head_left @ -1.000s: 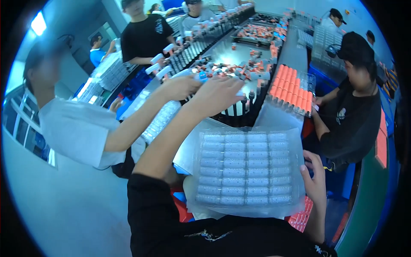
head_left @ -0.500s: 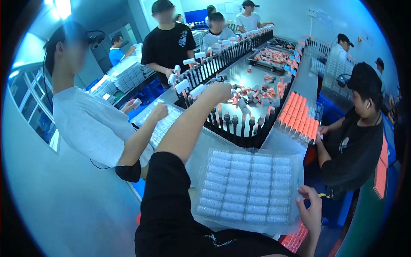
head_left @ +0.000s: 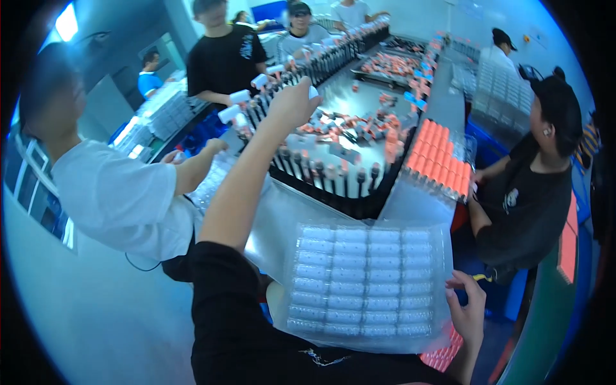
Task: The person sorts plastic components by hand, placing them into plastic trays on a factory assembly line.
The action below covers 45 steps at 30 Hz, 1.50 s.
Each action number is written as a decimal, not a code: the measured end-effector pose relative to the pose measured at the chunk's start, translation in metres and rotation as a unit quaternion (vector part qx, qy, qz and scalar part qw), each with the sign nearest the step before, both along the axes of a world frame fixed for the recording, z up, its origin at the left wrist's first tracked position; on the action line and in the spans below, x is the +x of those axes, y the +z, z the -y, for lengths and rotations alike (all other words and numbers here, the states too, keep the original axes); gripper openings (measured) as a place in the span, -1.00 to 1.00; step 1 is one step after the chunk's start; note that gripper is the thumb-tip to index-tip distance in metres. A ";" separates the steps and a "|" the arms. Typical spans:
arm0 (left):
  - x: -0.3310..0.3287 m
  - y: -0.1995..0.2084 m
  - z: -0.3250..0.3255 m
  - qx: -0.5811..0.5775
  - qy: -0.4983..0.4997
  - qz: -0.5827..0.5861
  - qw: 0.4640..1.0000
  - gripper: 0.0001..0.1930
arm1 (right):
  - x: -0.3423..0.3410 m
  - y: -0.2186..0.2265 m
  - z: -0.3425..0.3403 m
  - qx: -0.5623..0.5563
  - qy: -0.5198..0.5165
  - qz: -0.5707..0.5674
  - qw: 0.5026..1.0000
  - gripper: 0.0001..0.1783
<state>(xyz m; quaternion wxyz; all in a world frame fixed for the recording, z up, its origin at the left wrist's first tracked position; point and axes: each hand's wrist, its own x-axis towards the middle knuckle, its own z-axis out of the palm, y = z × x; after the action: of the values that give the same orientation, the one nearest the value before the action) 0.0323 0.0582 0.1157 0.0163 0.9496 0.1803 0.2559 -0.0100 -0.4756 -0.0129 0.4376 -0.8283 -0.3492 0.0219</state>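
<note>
My left hand (head_left: 295,106) is raised over the near left side of the oval conveyor, its fingers closed round a small white cylinder (head_left: 314,93). My left arm stretches up across the picture. In front of me lies a clear plastic tray (head_left: 446,247), filled with rows of white cylinders (head_left: 350,273). At its right edge is my right hand (head_left: 468,308), with curled fingers and thumb at the tray's rim. A line of black upright pegs (head_left: 321,172) runs round the conveyor, and white pieces (head_left: 230,114) top several on the left.
Loose orange and black parts (head_left: 366,128) lie on the metal surface inside the conveyor. To the right is a tray of orange cylinders (head_left: 439,160), beside a co-worker in black (head_left: 523,192). A co-worker in a white shirt (head_left: 122,192) stands close on the left; other people work beyond.
My left hand has risen and moved left from above the conveyor's near end, and a white cylinder now shows in it. My right hand stays at the tray's edge. The whole view has shifted slightly.
</note>
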 end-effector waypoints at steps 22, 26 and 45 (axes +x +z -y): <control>-0.023 -0.082 0.023 -0.052 0.072 0.011 0.996 -0.49 | -0.009 -0.013 0.018 -0.027 0.000 0.012 1.000 -0.57; -0.006 -0.098 0.008 -0.071 0.084 -0.105 0.988 -0.41 | -0.016 -0.013 0.018 -0.032 -0.001 0.009 0.999 -0.57; -0.259 -0.096 0.253 -0.171 -0.159 -0.181 0.955 -0.37 | 0.011 -0.044 0.007 -0.108 -0.089 -0.078 0.987 -0.77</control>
<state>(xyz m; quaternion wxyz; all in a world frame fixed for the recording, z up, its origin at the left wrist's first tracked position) -0.2269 -0.1949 0.0199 0.1865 0.9793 0.0677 0.0393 0.0007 -0.4827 -0.0571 0.3714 -0.8944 -0.2343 0.0845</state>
